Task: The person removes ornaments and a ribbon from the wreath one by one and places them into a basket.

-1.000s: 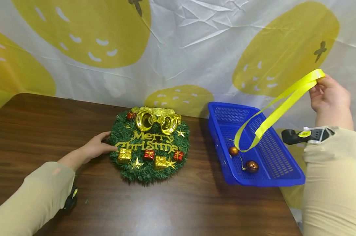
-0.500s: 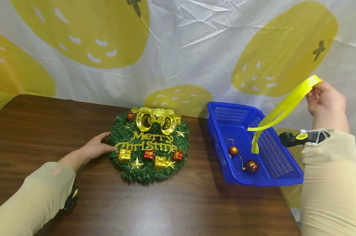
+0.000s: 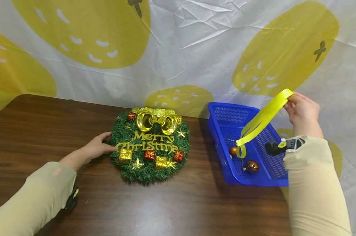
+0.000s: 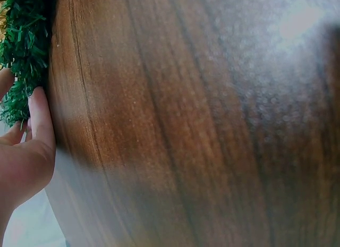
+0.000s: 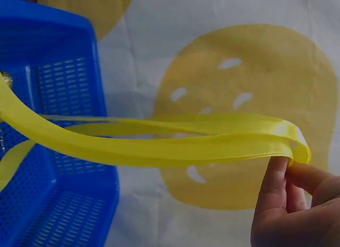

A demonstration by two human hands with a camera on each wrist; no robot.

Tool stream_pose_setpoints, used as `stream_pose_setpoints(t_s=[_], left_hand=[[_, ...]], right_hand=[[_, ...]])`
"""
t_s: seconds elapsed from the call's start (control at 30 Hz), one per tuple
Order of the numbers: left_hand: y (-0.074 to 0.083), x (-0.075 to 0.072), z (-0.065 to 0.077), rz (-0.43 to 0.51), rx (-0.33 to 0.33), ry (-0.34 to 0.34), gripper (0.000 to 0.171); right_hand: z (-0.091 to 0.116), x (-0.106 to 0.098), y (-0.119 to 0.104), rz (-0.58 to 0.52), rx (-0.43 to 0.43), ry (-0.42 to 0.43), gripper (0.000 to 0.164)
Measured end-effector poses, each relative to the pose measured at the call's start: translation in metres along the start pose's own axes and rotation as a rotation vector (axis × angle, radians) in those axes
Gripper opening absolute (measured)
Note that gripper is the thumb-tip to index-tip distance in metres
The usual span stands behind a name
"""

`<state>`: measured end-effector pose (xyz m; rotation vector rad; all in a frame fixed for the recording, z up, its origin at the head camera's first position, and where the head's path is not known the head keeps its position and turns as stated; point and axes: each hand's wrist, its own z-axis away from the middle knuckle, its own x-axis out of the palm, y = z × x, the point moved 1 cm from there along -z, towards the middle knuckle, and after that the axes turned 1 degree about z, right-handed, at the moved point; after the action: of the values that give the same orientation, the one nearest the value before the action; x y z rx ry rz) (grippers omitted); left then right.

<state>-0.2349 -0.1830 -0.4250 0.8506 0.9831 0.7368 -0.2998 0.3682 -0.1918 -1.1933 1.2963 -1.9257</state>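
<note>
A green Christmas wreath [image 3: 154, 175] lies on the table, carrying gold bells [image 3: 169, 126], gift boxes, stars and gold "Merry Christmas" lettering. My left hand [image 3: 96, 147] holds its left edge, thumb and fingers among the green tinsel [image 4: 24, 50] in the left wrist view. Raised at the right, my right hand [image 3: 303, 109] pinches a folded yellow ribbon [image 3: 263, 118] between thumb and fingers. The ribbon's loose ends hang over a blue basket [image 3: 217, 141]. In the right wrist view the ribbon [image 5: 159, 148] stretches left from the fingertips [image 5: 279, 172].
Inside the basket lie a copper bauble [image 3: 252, 166] and a smaller orange bauble [image 3: 232, 151], partly behind the ribbon. A white cloth [image 3: 192, 65] with yellow shapes hangs behind the brown table [image 3: 178, 209]. The basket stands by the table's right edge.
My right hand has come down and to the left with the ribbon, whose hanging loop has swung into narrow ends over the basket. The left hand and wreath have stayed put.
</note>
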Motion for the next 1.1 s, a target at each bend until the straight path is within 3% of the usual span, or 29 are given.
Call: stream_pose_setpoints(t_s=[0.1,0.33,0.53,0.7,0.77,0.9,1.1], left_hand=[[0.001,0.0,0.001,0.0,0.001,-0.002,0.093],[0.001,0.0,0.001,0.003,0.001,-0.002,0.093],[0.001,0.001,0.0,0.002,0.003,-0.003,0.094],[0.001,0.0,0.0,0.002,-0.002,0.0,0.093],[0.001,0.0,-0.001,0.003,-0.005,0.0,0.093],[0.0,0.001,-0.002,0.011,-0.007,0.003,0.093],[-0.002,0.0,-0.003,0.024,-0.009,0.006,0.093]], right_hand=[[0.0,-0.001,0.011,0.097,-0.014,0.007,0.016],[-0.002,-0.006,0.033,0.487,-0.049,0.058,0.017],[-0.005,-0.02,0.046,0.669,-0.049,0.07,0.025],[-0.011,-0.033,0.056,0.895,-0.038,0.006,0.007],[-0.013,-0.037,0.06,0.968,-0.032,-0.054,0.018],[-0.014,-0.042,0.065,1.006,-0.008,-0.159,0.047],[-0.012,-0.041,0.066,1.02,-0.013,-0.185,0.05]])
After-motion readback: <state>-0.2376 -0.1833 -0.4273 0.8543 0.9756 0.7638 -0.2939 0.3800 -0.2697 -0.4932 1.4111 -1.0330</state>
